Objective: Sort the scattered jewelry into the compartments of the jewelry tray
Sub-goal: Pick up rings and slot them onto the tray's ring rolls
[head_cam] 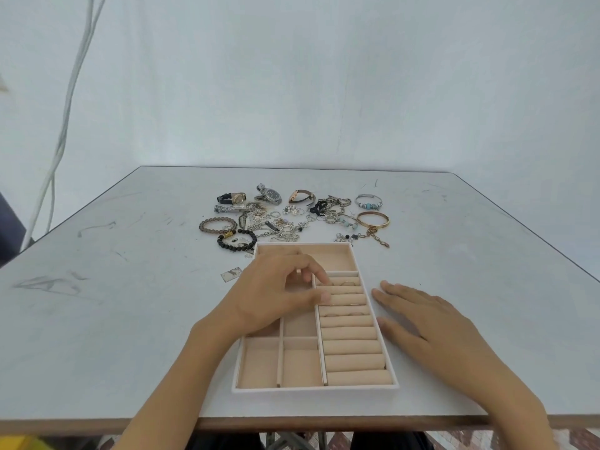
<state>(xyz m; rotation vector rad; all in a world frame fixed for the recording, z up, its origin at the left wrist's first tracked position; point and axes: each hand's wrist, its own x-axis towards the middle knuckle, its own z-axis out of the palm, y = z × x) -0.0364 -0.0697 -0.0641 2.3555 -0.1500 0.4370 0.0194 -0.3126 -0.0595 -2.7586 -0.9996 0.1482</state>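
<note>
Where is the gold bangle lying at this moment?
In the head view, the gold bangle lies at the right end of the jewelry pile, just in front of the blue-beaded bracelet, beyond the far right corner of the tray.

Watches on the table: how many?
3, along the far edge of the jewelry pile: black-strap watch at left, silver metal watch in the middle, brown-strap watch at right. The pile could hide more.
</note>
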